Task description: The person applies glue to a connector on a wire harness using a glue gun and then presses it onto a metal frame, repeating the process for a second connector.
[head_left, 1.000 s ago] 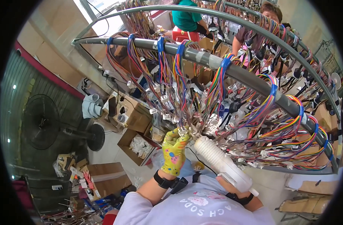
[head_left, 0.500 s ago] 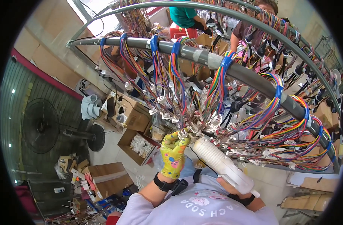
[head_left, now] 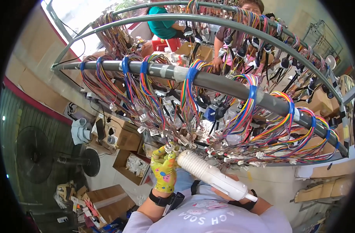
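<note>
My left hand (head_left: 163, 172), in a yellow flowered glove, pinches a white wire connector (head_left: 169, 148) at the lower ends of a hanging bundle of coloured wires. In my right hand (head_left: 221, 193) is a bulky white hot glue gun (head_left: 213, 174) with a ribbed front and a thin stick at its rear. Its front end points up and left, close beside the connector. The gun's body covers most of my right hand, and the tip's exact contact cannot be made out.
A curved grey metal rack (head_left: 208, 79) carries several wire bundles tied with blue tape (head_left: 191, 73). Two people sit beyond it. To the left stand a black fan (head_left: 34, 153), an open carton (head_left: 125, 165) of white parts and a cardboard box (head_left: 125, 138). Another carton (head_left: 109, 200) lies at lower left.
The view has turned, so the rack appears lower and further left. Both hands and the glue gun appear further left too, with the same holds.
</note>
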Tool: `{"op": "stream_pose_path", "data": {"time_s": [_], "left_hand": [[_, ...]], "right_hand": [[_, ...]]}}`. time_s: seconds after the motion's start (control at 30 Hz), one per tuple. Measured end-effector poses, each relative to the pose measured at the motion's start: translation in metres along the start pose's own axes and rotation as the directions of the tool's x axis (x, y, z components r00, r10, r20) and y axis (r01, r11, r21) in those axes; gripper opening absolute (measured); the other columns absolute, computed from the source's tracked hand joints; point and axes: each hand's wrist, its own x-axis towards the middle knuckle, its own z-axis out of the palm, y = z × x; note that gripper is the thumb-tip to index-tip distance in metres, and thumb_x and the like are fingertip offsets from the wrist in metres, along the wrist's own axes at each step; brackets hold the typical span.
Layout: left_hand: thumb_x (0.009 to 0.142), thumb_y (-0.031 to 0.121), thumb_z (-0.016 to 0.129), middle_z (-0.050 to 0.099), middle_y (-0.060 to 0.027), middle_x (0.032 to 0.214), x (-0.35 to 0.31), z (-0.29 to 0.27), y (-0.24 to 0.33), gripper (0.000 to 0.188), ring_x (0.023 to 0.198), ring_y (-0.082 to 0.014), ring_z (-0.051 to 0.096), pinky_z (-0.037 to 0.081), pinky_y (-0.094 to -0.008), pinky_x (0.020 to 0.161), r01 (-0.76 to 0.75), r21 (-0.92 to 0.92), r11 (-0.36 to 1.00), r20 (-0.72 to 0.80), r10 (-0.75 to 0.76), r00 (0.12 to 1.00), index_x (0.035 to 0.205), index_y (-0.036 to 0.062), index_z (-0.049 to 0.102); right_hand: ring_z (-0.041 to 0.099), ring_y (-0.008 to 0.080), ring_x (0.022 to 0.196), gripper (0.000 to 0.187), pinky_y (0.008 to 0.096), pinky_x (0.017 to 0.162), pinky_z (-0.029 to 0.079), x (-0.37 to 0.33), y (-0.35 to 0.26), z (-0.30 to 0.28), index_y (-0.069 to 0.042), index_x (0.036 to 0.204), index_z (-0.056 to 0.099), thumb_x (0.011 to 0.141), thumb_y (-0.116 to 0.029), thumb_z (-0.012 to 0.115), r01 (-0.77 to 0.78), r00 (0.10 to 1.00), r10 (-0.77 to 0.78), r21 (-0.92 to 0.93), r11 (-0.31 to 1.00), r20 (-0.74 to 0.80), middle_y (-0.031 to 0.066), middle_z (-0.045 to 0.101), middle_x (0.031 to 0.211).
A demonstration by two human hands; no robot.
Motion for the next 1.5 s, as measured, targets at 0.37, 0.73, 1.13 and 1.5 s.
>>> {"op": "stream_pose_path", "data": {"time_s": [0.37,0.73,1.13,1.5], "left_hand": [[0.079,-0.002,0.066,0.064,-0.0118,0.098,-0.001,0.011,0.005,0.027,0.085,-0.017,0.063,0.051,-0.0286,0.078,-0.051,-0.023,0.998,-0.015,0.051,0.999,0.103,0.0012,0.055],[0.077,-0.003,0.066,0.063,-0.0135,0.101,-0.002,0.002,-0.002,0.03,0.089,-0.0206,0.063,0.052,-0.0324,0.08,-0.041,-0.003,0.999,-0.016,0.041,0.999,0.103,0.0028,0.054],[0.076,-0.004,0.068,0.061,-0.0064,0.098,0.004,-0.001,-0.004,0.034,0.086,-0.0135,0.06,0.048,-0.0266,0.079,-0.02,0.062,0.998,-0.037,0.022,0.999,0.106,0.0014,0.054],[0.075,0.006,0.072,0.061,-0.0143,0.107,0.0,-0.006,-0.006,0.036,0.095,-0.0237,0.062,0.05,-0.0363,0.086,-0.027,0.031,0.999,0.029,0.026,0.999,0.105,0.0047,0.052]], "right_hand": [[0.063,0.0109,0.079,0.04,0.0195,0.061,0.05,-0.007,0.007,0.004,-0.002,0.125,0.049,0.086,-0.004,0.058,-0.225,0.973,0.211,0.187,0.956,0.089,0.0089,0.064,0.095],[0.061,0.0103,0.09,0.049,0.0207,0.072,0.051,-0.007,0.001,0.005,0.0,0.131,0.042,0.086,0.001,0.058,-0.226,0.974,0.211,0.261,0.938,0.084,0.0081,0.059,0.11],[0.062,0.0248,0.081,0.03,0.0316,0.073,0.05,0.006,-0.005,0.004,0.0,0.104,0.059,0.076,-0.008,0.067,-0.111,0.993,0.111,0.006,0.994,-0.033,0.0123,0.062,0.095],[0.062,0.0243,0.082,0.035,0.0314,0.074,0.05,-0.001,0.016,0.013,0.0,0.106,0.058,0.074,-0.009,0.069,-0.158,0.987,0.16,0.055,0.986,-0.025,0.0132,0.062,0.095]]}}
